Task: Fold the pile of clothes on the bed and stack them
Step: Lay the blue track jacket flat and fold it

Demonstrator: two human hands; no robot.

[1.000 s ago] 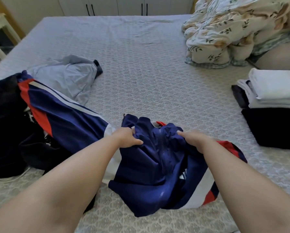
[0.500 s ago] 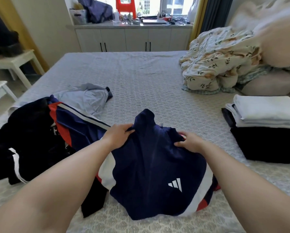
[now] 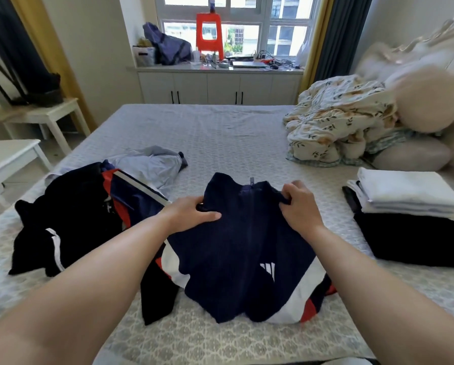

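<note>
A navy zip jacket (image 3: 236, 248) with white and red panels hangs in front of me, its hem bunched on the bed (image 3: 220, 133). My left hand (image 3: 191, 213) grips its left shoulder and my right hand (image 3: 298, 204) pinches its right shoulder beside the collar. One sleeve trails left into a pile of dark clothes (image 3: 62, 219), with a light blue garment (image 3: 152, 164) behind it. At the right edge sits a stack of folded clothes (image 3: 405, 206), white pieces on top of black ones.
A crumpled floral duvet (image 3: 336, 122) and pillows (image 3: 410, 156) fill the bed's far right. White side tables (image 3: 12, 159) stand left of the bed. Beyond the bed, white cabinets (image 3: 218, 86) run under a cluttered window ledge with a red stool (image 3: 209, 32).
Both hands have raised the jacket from a crumpled heap and spread it by the shoulders, so the zip and collar now face me. My view has tilted up toward the window.
</note>
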